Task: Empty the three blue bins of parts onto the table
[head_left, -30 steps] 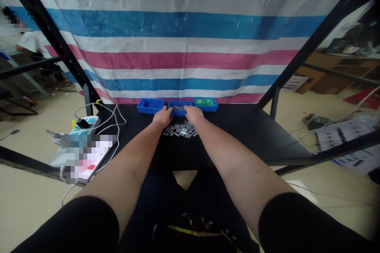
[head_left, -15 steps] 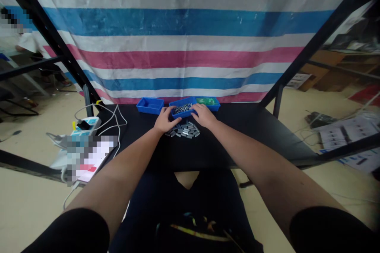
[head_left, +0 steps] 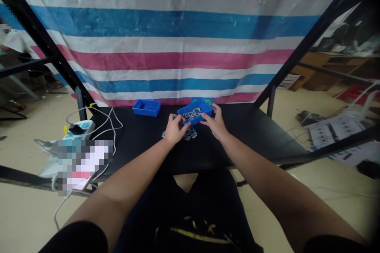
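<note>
A small blue tray [head_left: 203, 107] with several grey metal pieces in it is lifted off the black table [head_left: 142, 138] and tilted, its left end lower. My left hand [head_left: 174, 129] grips its near left corner. My right hand [head_left: 216, 121] holds its right end. Under the tray lies a pile of grey metal pieces [head_left: 190, 134], partly hidden by my left hand.
An empty blue tray [head_left: 146, 107] sits at the table's back left. A tray with green contents [head_left: 208, 100] shows behind the lifted one. A power strip with white cables [head_left: 80, 128] lies left of the table. A striped tarp [head_left: 166, 39] hangs behind.
Both hands have lifted the middle blue tray from the back row toward me and tipped it above the pile. The view has shifted slightly right.
</note>
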The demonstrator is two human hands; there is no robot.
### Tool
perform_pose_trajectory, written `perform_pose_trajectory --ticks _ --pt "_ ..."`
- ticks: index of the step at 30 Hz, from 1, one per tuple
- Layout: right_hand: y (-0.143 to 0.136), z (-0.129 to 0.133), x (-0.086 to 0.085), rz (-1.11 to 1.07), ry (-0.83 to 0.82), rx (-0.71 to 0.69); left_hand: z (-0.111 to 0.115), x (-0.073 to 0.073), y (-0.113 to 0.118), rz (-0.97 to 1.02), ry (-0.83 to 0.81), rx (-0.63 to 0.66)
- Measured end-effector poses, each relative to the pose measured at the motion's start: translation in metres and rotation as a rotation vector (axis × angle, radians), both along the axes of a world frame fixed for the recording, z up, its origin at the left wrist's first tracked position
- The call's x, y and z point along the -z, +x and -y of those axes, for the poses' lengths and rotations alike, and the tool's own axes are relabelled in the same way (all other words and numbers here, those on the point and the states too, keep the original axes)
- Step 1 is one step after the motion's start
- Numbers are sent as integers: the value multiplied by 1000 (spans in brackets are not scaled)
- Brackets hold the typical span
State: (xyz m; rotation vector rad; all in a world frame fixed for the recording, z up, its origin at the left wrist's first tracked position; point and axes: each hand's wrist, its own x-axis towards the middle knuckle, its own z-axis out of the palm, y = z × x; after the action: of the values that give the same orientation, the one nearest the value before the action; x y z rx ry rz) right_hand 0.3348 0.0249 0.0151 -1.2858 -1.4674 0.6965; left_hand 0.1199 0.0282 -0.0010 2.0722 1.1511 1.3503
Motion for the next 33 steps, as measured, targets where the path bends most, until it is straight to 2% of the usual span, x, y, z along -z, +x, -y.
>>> perform_pose_trajectory --ticks 3,7,10,12,15,18,25,33 --pt "-9 4 -1 -339 -164 -18 9 -2 3 -21 12 25" --pt "-17 13 -7 -464 -162 -5 21 -7 -8 -175 26 22" --pt "-21 18 -11 -508 -113 62 33 -2 -20 -386 59 -27" --pt "-23 21 -12 -513 -84 99 42 5 -25 -493 20 -70" --pt "-28 24 -14 -468 -50 122 54 16 -27 -639 -145 -116" --pt "-34 24 -11 -396 -10 129 56 18 -25 -731 -255 -142" --pt "-43 16 0 -285 115 103 48 15 -22 -751 -245 -172" --pt "-56 16 -9 -198 172 63 47 15 -20 -774 -217 -194"
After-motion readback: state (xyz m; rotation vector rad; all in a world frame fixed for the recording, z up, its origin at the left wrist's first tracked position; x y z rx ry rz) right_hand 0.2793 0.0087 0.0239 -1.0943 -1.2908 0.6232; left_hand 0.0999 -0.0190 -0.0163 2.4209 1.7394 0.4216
